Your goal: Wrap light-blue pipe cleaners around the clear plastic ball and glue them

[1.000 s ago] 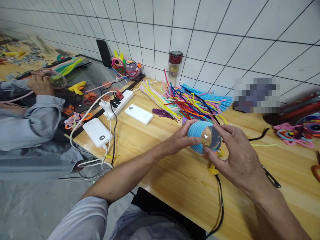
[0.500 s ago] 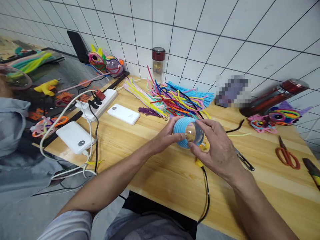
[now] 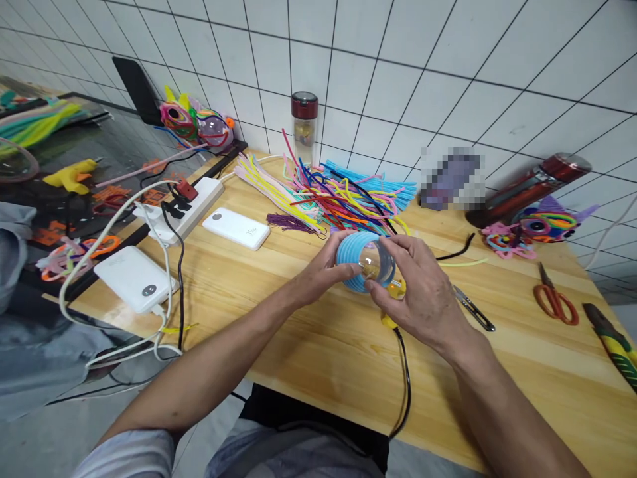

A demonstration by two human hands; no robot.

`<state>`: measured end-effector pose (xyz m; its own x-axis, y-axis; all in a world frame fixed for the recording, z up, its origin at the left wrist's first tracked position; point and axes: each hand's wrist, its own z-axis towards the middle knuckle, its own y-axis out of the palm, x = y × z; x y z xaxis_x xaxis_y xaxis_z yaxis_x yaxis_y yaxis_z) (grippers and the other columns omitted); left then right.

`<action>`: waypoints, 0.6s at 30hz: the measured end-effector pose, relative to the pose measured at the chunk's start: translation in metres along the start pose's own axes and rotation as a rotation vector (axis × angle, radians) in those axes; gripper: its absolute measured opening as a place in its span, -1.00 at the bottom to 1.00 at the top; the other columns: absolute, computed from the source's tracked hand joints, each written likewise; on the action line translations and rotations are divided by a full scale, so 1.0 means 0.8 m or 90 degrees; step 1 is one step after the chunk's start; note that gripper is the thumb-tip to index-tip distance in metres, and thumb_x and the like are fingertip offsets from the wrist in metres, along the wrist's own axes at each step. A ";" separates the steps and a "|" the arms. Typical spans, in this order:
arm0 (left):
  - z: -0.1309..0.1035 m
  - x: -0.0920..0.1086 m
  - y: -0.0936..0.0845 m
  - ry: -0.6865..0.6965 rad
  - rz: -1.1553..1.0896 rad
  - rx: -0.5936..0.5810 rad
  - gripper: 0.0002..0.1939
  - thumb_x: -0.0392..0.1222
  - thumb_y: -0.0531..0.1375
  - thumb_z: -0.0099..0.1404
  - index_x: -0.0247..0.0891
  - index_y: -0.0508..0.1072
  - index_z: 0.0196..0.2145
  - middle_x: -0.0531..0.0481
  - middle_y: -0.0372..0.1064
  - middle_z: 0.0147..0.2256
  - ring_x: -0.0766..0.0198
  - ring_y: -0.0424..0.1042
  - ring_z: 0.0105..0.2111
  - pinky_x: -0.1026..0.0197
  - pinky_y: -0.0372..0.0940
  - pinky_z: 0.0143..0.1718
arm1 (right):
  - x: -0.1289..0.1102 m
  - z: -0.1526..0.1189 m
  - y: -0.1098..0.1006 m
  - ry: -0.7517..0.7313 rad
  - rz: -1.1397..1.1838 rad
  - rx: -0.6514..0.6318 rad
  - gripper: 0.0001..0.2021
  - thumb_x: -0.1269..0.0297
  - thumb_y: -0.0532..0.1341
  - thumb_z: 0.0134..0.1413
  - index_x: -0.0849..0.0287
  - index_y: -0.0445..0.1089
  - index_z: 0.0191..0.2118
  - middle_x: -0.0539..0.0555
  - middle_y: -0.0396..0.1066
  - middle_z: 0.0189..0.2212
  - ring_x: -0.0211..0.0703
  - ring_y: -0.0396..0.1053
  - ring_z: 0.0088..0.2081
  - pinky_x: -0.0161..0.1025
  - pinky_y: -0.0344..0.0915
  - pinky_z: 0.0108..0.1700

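Observation:
Between my hands is a clear, rounded plastic piece point(image 3: 369, 260), its left part wrapped in rings of light-blue pipe cleaner point(image 3: 352, 255). My left hand point(image 3: 329, 269) grips the blue-wrapped side, thumb lying across the front. My right hand point(image 3: 417, 282) holds the bare clear end between thumb and fingers. Just behind and below it, a yellow hot glue gun point(image 3: 389, 320) lies on the table, partly hidden by the right hand, its black cord running to the front edge. A heap of colourful pipe cleaners point(image 3: 343, 199) spreads out beyond my hands.
On the left are a white power strip point(image 3: 196, 207), two white power banks point(image 3: 236, 228) and tangled cables. Scissors point(image 3: 555, 299), pliers point(image 3: 612, 342) and a slim metal tool point(image 3: 475, 309) lie right. A glass bottle point(image 3: 304, 126) and leaning red flask point(image 3: 537, 182) stand behind. Another person's sleeve shows at left.
The view has shifted slightly, so everything sits a little further left in the picture. Both hands keep the same hold on the blue-wrapped clear piece.

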<state>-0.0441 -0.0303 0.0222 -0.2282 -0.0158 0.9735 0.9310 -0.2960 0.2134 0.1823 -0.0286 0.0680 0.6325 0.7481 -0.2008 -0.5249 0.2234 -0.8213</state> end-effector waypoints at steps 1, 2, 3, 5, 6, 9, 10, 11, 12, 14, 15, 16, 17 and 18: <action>0.000 0.000 0.000 -0.002 -0.002 0.000 -0.17 0.19 0.43 0.23 -0.17 0.28 0.31 -0.18 0.37 0.21 -0.15 0.36 0.22 -0.09 0.33 0.24 | 0.000 0.000 0.000 0.001 0.002 -0.003 -0.42 0.14 0.30 0.35 0.20 0.32 0.40 0.44 0.45 0.18 0.37 0.49 0.21 0.34 0.57 0.13; 0.000 0.000 0.000 -0.004 -0.004 -0.001 -0.18 0.18 0.43 0.23 -0.17 0.28 0.31 -0.17 0.37 0.21 -0.15 0.36 0.22 -0.09 0.32 0.25 | 0.001 0.000 0.001 0.002 0.004 -0.004 -0.41 0.14 0.30 0.35 0.19 0.32 0.40 0.43 0.45 0.18 0.36 0.49 0.21 0.33 0.57 0.14; 0.000 0.000 0.000 -0.006 -0.006 -0.001 -0.18 0.18 0.43 0.22 -0.17 0.29 0.30 -0.17 0.37 0.21 -0.15 0.36 0.22 -0.09 0.32 0.25 | 0.001 -0.001 0.001 0.003 0.005 -0.003 -0.41 0.14 0.29 0.35 0.18 0.32 0.40 0.43 0.45 0.18 0.36 0.49 0.21 0.33 0.57 0.14; 0.000 0.001 0.000 -0.011 -0.007 -0.001 -0.19 0.17 0.43 0.22 -0.17 0.29 0.29 -0.17 0.38 0.20 -0.15 0.36 0.22 -0.09 0.32 0.25 | 0.001 -0.001 0.002 0.007 0.006 0.000 -0.42 0.14 0.28 0.36 0.18 0.32 0.41 0.42 0.45 0.18 0.35 0.49 0.20 0.32 0.57 0.14; 0.001 0.001 0.000 -0.013 -0.007 0.000 -0.19 0.18 0.43 0.21 -0.17 0.29 0.28 -0.16 0.38 0.19 -0.14 0.37 0.21 -0.09 0.32 0.24 | 0.001 0.000 0.003 0.010 0.007 0.000 -0.42 0.14 0.29 0.36 0.17 0.32 0.40 0.42 0.45 0.19 0.35 0.49 0.20 0.32 0.56 0.15; 0.001 0.001 0.001 -0.014 -0.002 0.006 -0.18 0.20 0.44 0.20 -0.18 0.28 0.27 -0.16 0.39 0.17 -0.14 0.37 0.19 -0.08 0.33 0.22 | 0.001 0.000 0.003 0.018 0.010 -0.005 -0.41 0.14 0.31 0.33 0.13 0.32 0.41 0.40 0.45 0.19 0.35 0.48 0.21 0.33 0.55 0.17; 0.001 0.000 0.001 -0.014 0.000 0.007 -0.17 0.21 0.44 0.20 -0.18 0.29 0.27 -0.16 0.40 0.17 -0.14 0.37 0.19 -0.08 0.33 0.21 | 0.001 0.000 0.003 0.020 0.010 -0.007 -0.40 0.14 0.31 0.32 0.12 0.32 0.41 0.39 0.45 0.20 0.35 0.48 0.22 0.33 0.54 0.18; 0.001 0.000 0.001 -0.012 0.000 0.008 -0.17 0.21 0.44 0.20 -0.18 0.29 0.27 -0.16 0.40 0.17 -0.14 0.37 0.20 -0.08 0.33 0.22 | 0.001 0.000 0.003 0.022 0.010 -0.008 -0.40 0.14 0.32 0.32 0.12 0.32 0.41 0.38 0.45 0.20 0.35 0.48 0.22 0.33 0.54 0.18; 0.001 -0.001 0.001 -0.011 0.001 0.008 -0.18 0.20 0.44 0.20 -0.18 0.29 0.27 -0.16 0.40 0.18 -0.15 0.37 0.21 -0.09 0.32 0.23 | 0.001 0.000 0.003 0.022 0.010 -0.009 -0.39 0.14 0.31 0.32 0.12 0.32 0.41 0.38 0.45 0.20 0.35 0.48 0.22 0.32 0.54 0.18; 0.001 -0.002 0.001 -0.006 -0.001 0.007 -0.19 0.19 0.43 0.21 -0.17 0.30 0.27 -0.16 0.39 0.20 -0.16 0.35 0.23 -0.10 0.31 0.25 | 0.001 0.000 0.003 0.020 0.011 -0.011 -0.39 0.14 0.31 0.33 0.13 0.31 0.42 0.39 0.45 0.20 0.35 0.48 0.23 0.31 0.55 0.17; 0.001 -0.002 0.001 -0.005 -0.005 0.006 -0.20 0.18 0.43 0.21 -0.17 0.30 0.27 -0.16 0.39 0.20 -0.16 0.35 0.24 -0.11 0.31 0.26 | 0.001 0.000 0.003 0.017 0.011 -0.010 -0.40 0.13 0.30 0.34 0.15 0.31 0.42 0.40 0.45 0.21 0.35 0.48 0.23 0.31 0.55 0.17; 0.001 -0.002 0.002 -0.005 -0.009 0.005 -0.20 0.18 0.43 0.21 -0.17 0.30 0.27 -0.16 0.39 0.20 -0.17 0.35 0.25 -0.12 0.31 0.28 | 0.001 0.000 0.003 0.014 0.010 -0.008 -0.40 0.13 0.30 0.34 0.16 0.31 0.42 0.41 0.45 0.21 0.35 0.48 0.23 0.31 0.55 0.17; 0.002 -0.002 0.002 -0.007 -0.011 0.005 -0.20 0.18 0.43 0.21 -0.17 0.30 0.27 -0.16 0.39 0.20 -0.17 0.35 0.25 -0.13 0.30 0.29 | 0.002 0.000 0.003 0.011 0.010 -0.005 -0.40 0.13 0.29 0.34 0.18 0.31 0.41 0.42 0.44 0.21 0.36 0.48 0.23 0.31 0.55 0.17; 0.002 -0.001 0.002 -0.007 -0.013 0.007 -0.20 0.18 0.44 0.20 -0.17 0.30 0.27 -0.16 0.40 0.20 -0.17 0.35 0.25 -0.13 0.30 0.29 | 0.002 0.000 0.004 0.010 0.010 -0.003 -0.40 0.12 0.29 0.35 0.19 0.31 0.41 0.43 0.44 0.21 0.36 0.48 0.23 0.31 0.55 0.18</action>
<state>-0.0418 -0.0296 0.0217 -0.2433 0.0009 0.9699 0.9293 -0.2862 0.2334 0.1818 -0.0269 0.0652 0.6328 0.7420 -0.2216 -0.5324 0.2091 -0.8202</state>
